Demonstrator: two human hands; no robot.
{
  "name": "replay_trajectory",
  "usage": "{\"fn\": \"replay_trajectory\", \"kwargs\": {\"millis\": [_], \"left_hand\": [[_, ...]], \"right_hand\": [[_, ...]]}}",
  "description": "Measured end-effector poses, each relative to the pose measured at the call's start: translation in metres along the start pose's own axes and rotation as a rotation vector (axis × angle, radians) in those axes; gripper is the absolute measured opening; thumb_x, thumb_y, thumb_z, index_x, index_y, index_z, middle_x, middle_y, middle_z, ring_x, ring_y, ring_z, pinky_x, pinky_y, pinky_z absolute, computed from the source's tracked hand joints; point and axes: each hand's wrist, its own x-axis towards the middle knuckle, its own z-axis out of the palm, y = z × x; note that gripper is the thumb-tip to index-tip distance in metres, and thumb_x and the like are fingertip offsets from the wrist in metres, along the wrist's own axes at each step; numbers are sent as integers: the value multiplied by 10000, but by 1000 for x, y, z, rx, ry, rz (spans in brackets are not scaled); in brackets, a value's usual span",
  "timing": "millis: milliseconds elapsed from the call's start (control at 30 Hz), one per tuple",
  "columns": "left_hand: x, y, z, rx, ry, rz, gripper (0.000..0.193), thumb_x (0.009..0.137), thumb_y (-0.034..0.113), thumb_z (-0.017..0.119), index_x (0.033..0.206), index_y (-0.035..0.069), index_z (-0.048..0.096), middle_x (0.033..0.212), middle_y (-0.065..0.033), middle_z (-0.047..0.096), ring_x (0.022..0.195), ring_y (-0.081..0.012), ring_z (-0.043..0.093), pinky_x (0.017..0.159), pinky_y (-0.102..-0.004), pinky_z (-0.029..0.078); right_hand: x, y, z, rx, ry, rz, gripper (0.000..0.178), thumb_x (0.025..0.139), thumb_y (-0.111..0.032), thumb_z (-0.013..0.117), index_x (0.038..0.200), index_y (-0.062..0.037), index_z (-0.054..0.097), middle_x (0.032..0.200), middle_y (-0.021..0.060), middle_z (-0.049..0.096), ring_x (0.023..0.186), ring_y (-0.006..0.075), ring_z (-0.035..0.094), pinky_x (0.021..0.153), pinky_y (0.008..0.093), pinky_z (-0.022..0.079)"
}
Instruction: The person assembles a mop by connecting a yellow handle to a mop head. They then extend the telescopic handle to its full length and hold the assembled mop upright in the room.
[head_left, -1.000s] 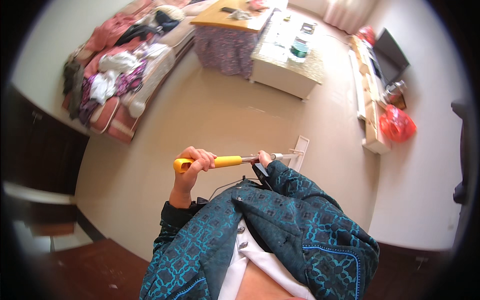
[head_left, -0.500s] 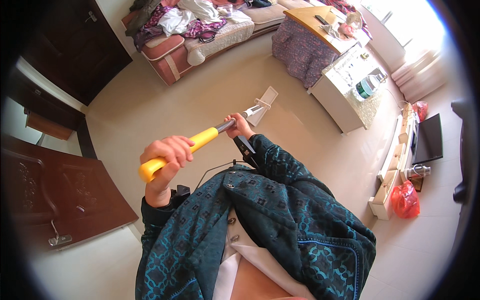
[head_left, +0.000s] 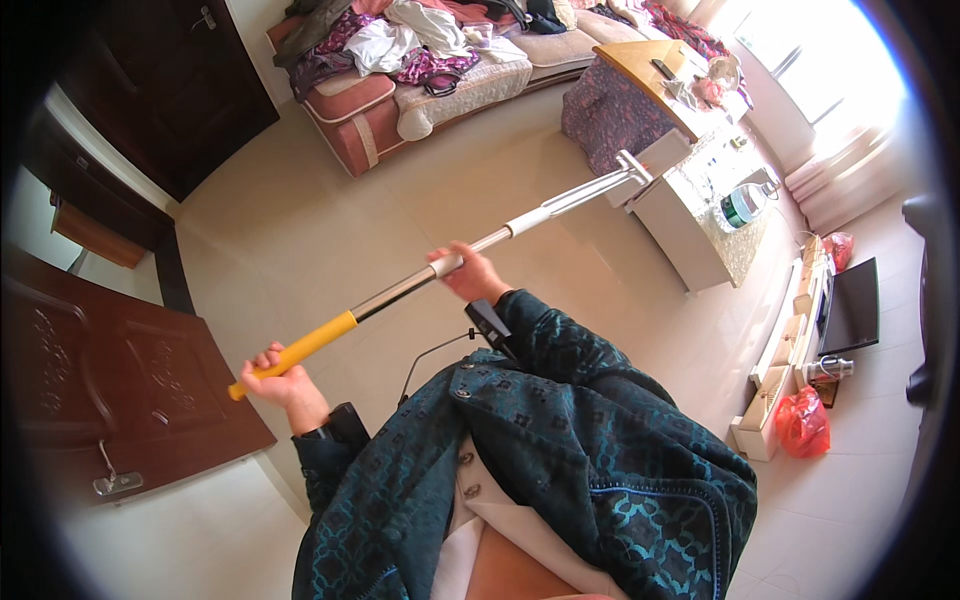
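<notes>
I hold a flat mop (head_left: pixel 395 290) with a yellow grip, a metal pole and a white lower section. Near the yellow grip's end, my left hand (head_left: pixel 285 385) is wrapped round it. Farther up, my right hand (head_left: pixel 467 274) is closed around the pole. The pole slants from lower left to upper right. At its far end, the pale mop head (head_left: pixel 665 152) is beside the white cabinet (head_left: pixel 672 232) and the cloth-covered table (head_left: pixel 612 110). Whether the head touches the cabinet or the floor, I cannot tell.
A sofa (head_left: pixel 345 118) heaped with clothes stands at the back. On the cabinet is a large clear bottle (head_left: pixel 742 205). A low TV stand (head_left: pixel 768 400), a screen (head_left: pixel 850 305) and a red plastic bag (head_left: pixel 803 422) are at the right. Brown doors (head_left: pixel 130 380) line the left.
The mop head has swung right from the open floor to the cabinet. My left hand has moved left and down with the grip; my right hand sits slightly lower in the picture.
</notes>
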Motion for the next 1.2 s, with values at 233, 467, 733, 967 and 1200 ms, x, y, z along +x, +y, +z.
{"fn": "replay_trajectory", "kwargs": {"millis": [233, 467, 733, 967, 1200], "left_hand": [[31, -51, -83, 56, 236, -200, 230, 812, 216, 492, 681, 140, 318, 583, 13, 343, 542, -131, 405, 714, -306, 470], [74, -110, -165, 207, 492, -533, 263, 907, 302, 468, 837, 59, 396, 779, -77, 526, 776, -228, 591, 855, -364, 516], [70, -184, -165, 175, 248, -1078, 223, 902, 223, 493, 914, 3, 530, 901, -124, 637, 800, -228, 637, 825, -362, 538], [23, -208, -116, 276, 119, -1099, 239, 857, 240, 554, 730, 38, 564, 761, -112, 661, 753, -233, 663, 791, -355, 558], [3, -204, -108, 351, 236, -1175, 280, 883, 233, 534, 784, -18, 607, 794, -134, 672, 761, -240, 677, 783, -356, 584]], "right_hand": [[23, -6, -39, 168, 515, -291, 322, 891, -331, 608, 771, -84, 441, 644, 43, 435, 588, 215, 502, 629, 424, 487], [-7, -8, -30, 101, 212, -373, 331, 905, -328, 579, 714, -101, 432, 607, 29, 424, 589, 210, 470, 684, 422, 463], [-34, -16, 6, -142, -34, -373, 192, 907, -189, 523, 776, -51, 496, 691, 90, 517, 734, 279, 563, 794, 436, 463], [-36, -14, 12, -319, -70, -393, 180, 851, -200, 562, 755, -50, 533, 706, 81, 557, 739, 231, 600, 715, 354, 494], [-40, -16, 12, -354, 25, -332, 180, 864, -217, 588, 783, -62, 544, 729, 63, 581, 748, 213, 625, 741, 354, 508]]}}
